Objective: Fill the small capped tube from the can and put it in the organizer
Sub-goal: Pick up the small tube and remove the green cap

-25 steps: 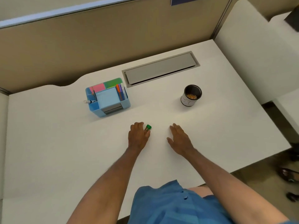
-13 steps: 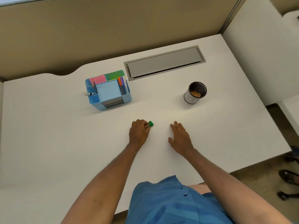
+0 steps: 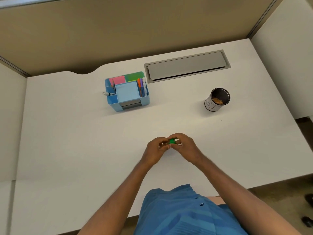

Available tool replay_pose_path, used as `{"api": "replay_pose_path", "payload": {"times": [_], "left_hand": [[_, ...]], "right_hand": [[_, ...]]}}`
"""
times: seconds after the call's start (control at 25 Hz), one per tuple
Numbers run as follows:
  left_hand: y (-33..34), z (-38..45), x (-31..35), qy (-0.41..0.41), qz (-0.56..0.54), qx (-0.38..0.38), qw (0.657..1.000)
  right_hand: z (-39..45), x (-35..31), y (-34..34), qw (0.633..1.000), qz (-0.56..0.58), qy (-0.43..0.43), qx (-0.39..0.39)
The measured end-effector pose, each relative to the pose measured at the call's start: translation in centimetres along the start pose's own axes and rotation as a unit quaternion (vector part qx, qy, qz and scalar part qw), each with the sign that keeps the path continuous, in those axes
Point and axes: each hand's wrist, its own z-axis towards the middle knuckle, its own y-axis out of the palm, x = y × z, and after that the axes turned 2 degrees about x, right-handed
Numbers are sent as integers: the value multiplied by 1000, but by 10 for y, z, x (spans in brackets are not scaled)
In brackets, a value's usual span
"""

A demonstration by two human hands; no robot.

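Observation:
A small clear tube with a green cap (image 3: 172,141) is held between both hands over the middle of the white desk (image 3: 71,143). My left hand (image 3: 155,150) grips the tube's body, which its fingers mostly hide. My right hand (image 3: 186,147) pinches the green cap from the right. The can (image 3: 217,99) stands upright at the right, dark inside with orange-brown bits at its bottom. The blue organizer (image 3: 127,91) sits at the back centre, holding sticky notes, pens and a marker.
A grey cable hatch (image 3: 187,66) is set into the desk behind the organizer. Tan partition walls (image 3: 118,31) close off the back and the sides. Dark shoes (image 3: 308,199) show on the floor at the lower right.
My left hand has lifted the tube off the desk. My right hand left the desk, moved left and closed on the green cap.

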Motion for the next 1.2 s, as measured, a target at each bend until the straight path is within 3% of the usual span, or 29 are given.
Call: {"api": "replay_pose_path", "payload": {"times": [0.6,1.2], "left_hand": [[-15,-5,2,17,20,-40,999],[-24,2,5,34,8,-23,999]], "right_hand": [[-3,-16,-17,997,-20,33,-63],[4,-27,-12,999,-26,29,-33]]}}
